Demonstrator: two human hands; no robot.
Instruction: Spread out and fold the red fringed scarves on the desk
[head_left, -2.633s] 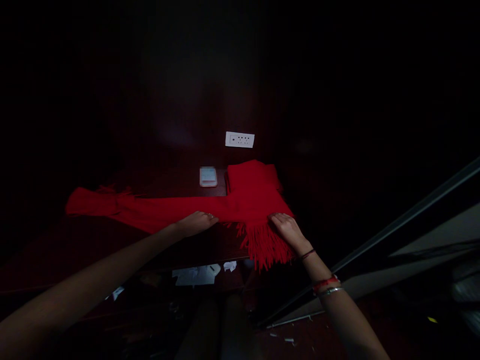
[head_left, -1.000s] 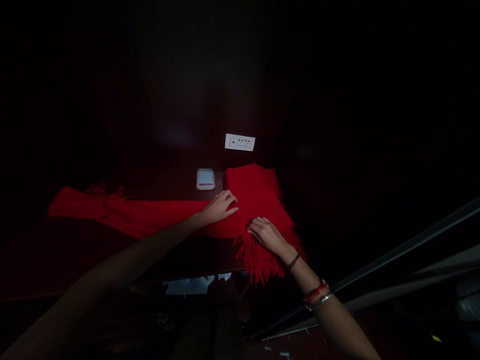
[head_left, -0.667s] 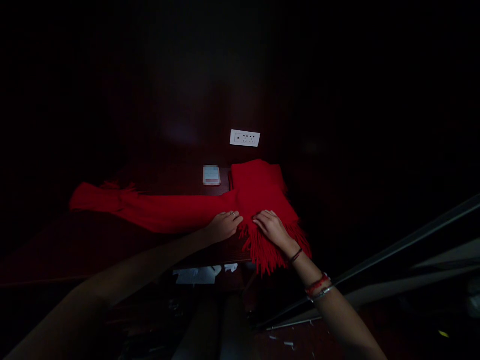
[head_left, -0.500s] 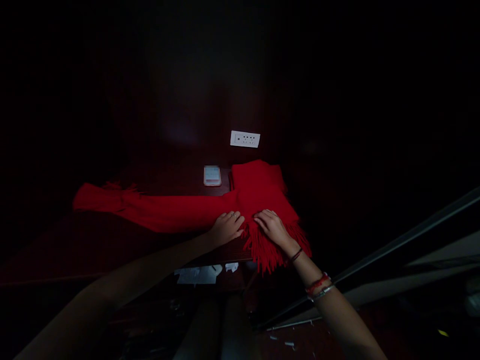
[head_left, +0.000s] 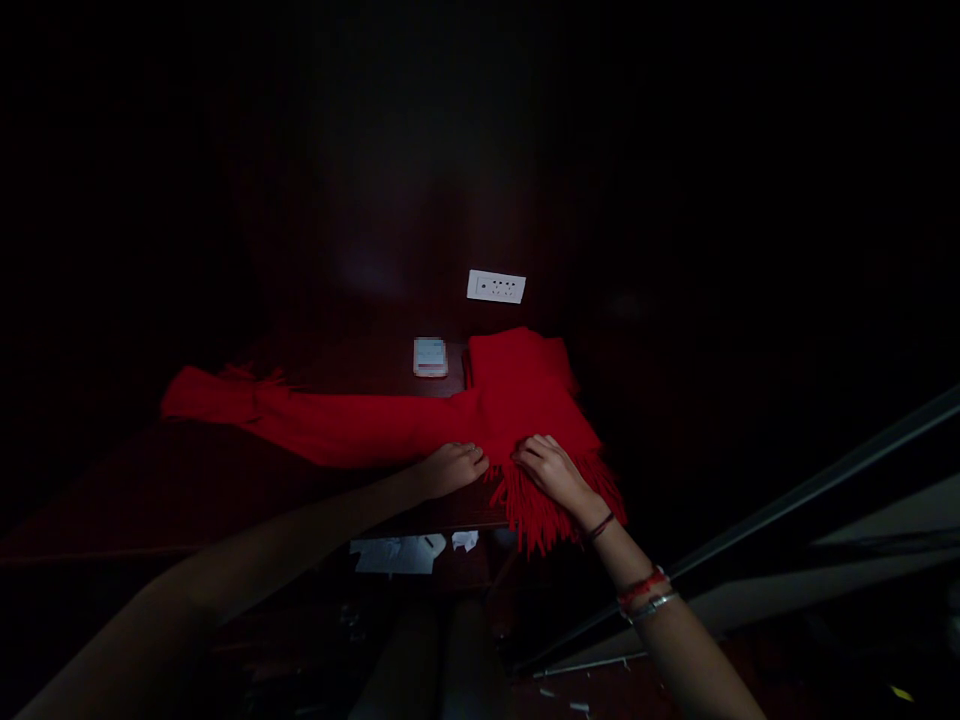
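Note:
A red fringed scarf (head_left: 375, 425) stretches across the dark table, with a long narrow strip to the left and a wider folded part at the right. My left hand (head_left: 452, 469) is at the near edge of the scarf, fingers closed on the cloth just left of the fringe. To its right, my right hand (head_left: 550, 468) pinches the scarf where the tassels begin, its fingers bent downward. Loose tassels hang over the table's front edge beside that hand. The fingertips of both hands are partly hidden.
A phone with a lit screen (head_left: 430, 357) lies behind the scarf. On the dark wall is a white socket panel (head_left: 496, 287). Papers (head_left: 394, 554) sit below the tabletop, and a pale diagonal bar (head_left: 825, 480) crosses the right side. The surroundings are very dark.
My left hand has come slightly nearer to me, its fingers more tucked in. The right hand stays at the tassels with its fingers more bent. The whole view has shifted a little.

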